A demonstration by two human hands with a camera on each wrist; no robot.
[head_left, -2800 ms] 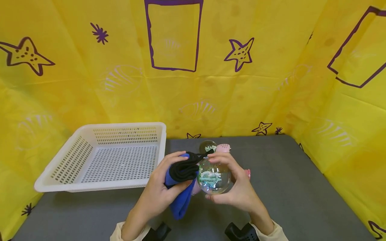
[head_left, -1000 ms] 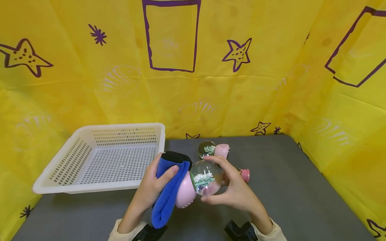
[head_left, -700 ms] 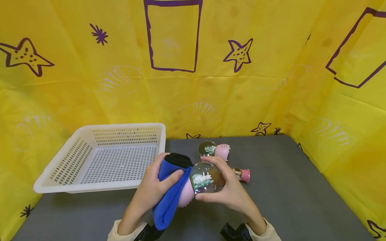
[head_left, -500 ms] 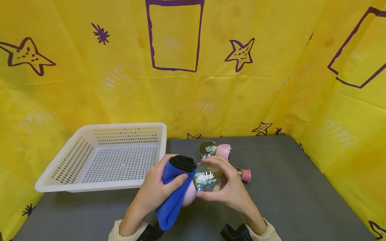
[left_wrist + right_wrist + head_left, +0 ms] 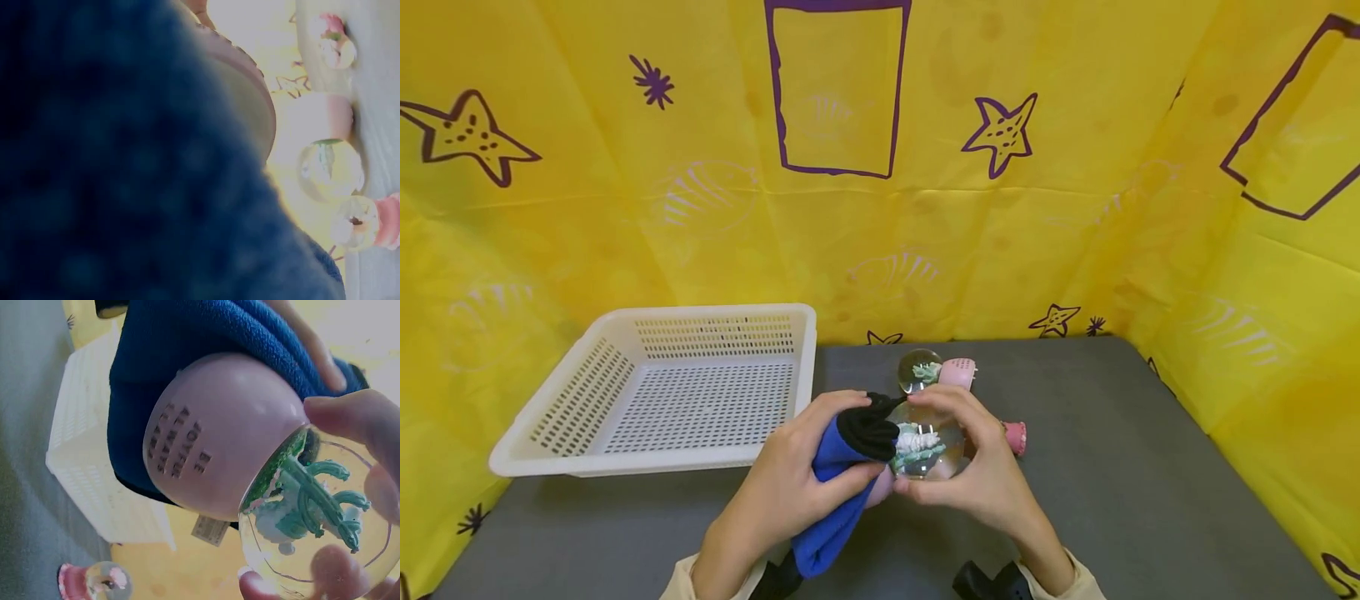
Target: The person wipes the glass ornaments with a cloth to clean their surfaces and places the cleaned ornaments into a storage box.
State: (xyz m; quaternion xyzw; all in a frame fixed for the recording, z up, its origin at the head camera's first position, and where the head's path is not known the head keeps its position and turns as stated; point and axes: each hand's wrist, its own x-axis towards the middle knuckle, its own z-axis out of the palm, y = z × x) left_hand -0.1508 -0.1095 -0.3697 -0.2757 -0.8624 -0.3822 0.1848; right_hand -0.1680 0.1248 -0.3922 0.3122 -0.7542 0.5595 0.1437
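My left hand (image 5: 797, 462) grips a folded blue and black cloth (image 5: 838, 467), pressed against the pink base of a snow globe. My right hand (image 5: 988, 458) holds that snow globe (image 5: 921, 446) by its clear ball, fingers and thumb round the glass. Inside the ball are green cactus shapes and a white figure. In the right wrist view the pink base (image 5: 231, 425) carries raised lettering, with the blue cloth (image 5: 134, 412) wrapped behind it. Dark cloth (image 5: 112, 156) fills most of the left wrist view.
Behind the hands another pink-based snow globe (image 5: 957, 373) lies on its side on the grey table (image 5: 1120, 483). A smaller one with a red-pink base (image 5: 1015, 437) lies to the right, partly hidden. A white perforated basket (image 5: 655, 462) stands at the left.
Over the last second the left hand and cloth have shifted right, covering more of the pink base. The black side of the cloth now bunches beside the glass. The right hand keeps its hold.
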